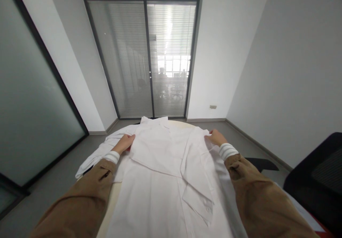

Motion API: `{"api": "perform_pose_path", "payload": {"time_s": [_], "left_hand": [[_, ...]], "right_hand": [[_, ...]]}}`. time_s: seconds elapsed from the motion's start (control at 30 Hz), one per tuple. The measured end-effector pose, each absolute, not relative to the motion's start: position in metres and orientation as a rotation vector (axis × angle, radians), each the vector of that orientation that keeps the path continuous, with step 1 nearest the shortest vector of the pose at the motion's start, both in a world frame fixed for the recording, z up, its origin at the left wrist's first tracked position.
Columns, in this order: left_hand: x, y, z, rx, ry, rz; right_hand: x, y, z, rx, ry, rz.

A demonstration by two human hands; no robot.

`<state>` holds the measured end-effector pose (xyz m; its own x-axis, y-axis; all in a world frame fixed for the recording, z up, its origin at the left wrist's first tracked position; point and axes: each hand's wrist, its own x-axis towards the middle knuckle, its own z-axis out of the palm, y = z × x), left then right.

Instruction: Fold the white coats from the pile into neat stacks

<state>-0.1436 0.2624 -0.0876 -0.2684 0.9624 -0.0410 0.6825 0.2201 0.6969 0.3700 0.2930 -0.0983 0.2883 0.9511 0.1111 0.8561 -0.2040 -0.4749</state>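
Observation:
A white long-sleeved garment, a shirt or coat (152, 188), lies spread over the table (114, 195), its collar at the far end. My left hand (125, 143) pinches its left edge near the shoulder. At the other shoulder, my right hand (216, 137) has fingers and thumb closed on the cloth. One sleeve (196, 181) is folded in over the body on the right, its buttoned cuff pointing toward me. The cloth between my hands lies mostly flat with a few creases.
More white cloth (100, 152) lies on the table's left side. A black office chair (317, 181) stands at the right, with a red and white item (315, 223) by it. Beyond the table is a glass partition with blinds (171, 60); a frosted glass panel (34, 99) rises at left.

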Motion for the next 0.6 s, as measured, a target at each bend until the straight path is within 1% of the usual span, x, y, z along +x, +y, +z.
{"api": "perform_pose_path", "payload": {"time_s": [0.13, 0.37, 0.43, 0.53, 0.6], "left_hand": [[-0.146, 0.241, -0.090, 1.601, 1.971, 0.646], [-0.152, 0.233, -0.102, 1.840, 2.113, 0.647], [-0.151, 0.230, -0.102, 1.848, 2.171, 0.625], [-0.138, 0.220, -0.093, 1.926, 2.302, 0.686], [-0.117, 0.210, -0.083, 2.089, 2.332, 0.779]], "right_hand": [[0.378, 0.285, -0.093, -2.168, -1.678, 0.282], [0.369, 0.260, -0.098, -2.148, -1.732, 0.198], [0.359, 0.251, -0.096, -2.128, -1.755, 0.109], [0.337, 0.240, -0.086, -2.076, -1.830, -0.079], [0.318, 0.233, -0.079, -2.090, -1.880, -0.001]]}}
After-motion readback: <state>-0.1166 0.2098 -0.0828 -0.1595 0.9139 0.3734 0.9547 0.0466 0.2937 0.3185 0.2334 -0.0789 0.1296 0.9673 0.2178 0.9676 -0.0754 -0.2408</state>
